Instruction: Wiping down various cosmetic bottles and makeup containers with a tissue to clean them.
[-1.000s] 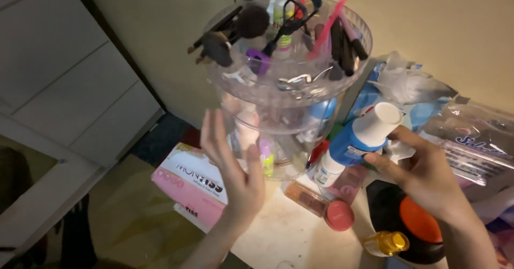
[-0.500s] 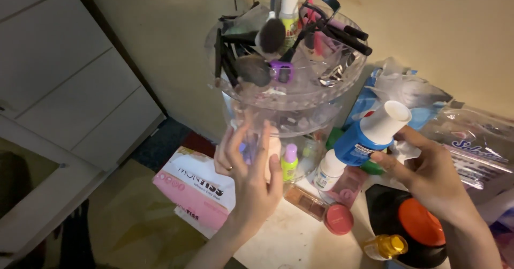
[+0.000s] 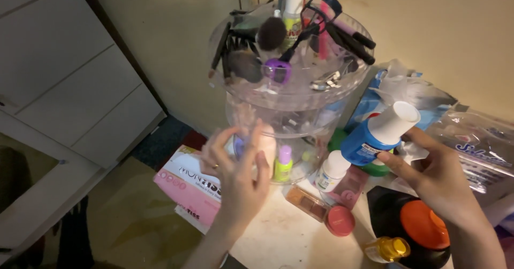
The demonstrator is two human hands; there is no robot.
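A clear round tiered organizer [image 3: 321,95] stands on the table, its top tray full of makeup brushes [image 3: 257,44], an eyelash curler and tubes. My left hand [image 3: 235,175] is open, fingers spread, against the lower tier's left wall, beside a small green bottle with a purple cap [image 3: 282,164]. My right hand [image 3: 436,180] holds a blue bottle with a white cap [image 3: 377,132], tilted, just to the right of the organizer.
A pink and white tissue pack [image 3: 190,186] lies at the table's left edge. A small white-capped bottle [image 3: 331,171], a compact with a pink lid [image 3: 338,219], an orange and black item [image 3: 420,229], a yellow bottle [image 3: 386,249] and plastic bags [image 3: 471,140] crowd the table. White drawers [image 3: 64,87] stand left.
The organizer's top tray has rotated, so the brushes shifted round. My left hand moved along the lower tier's wall. The blue bottle in my right hand rose slightly to the right.
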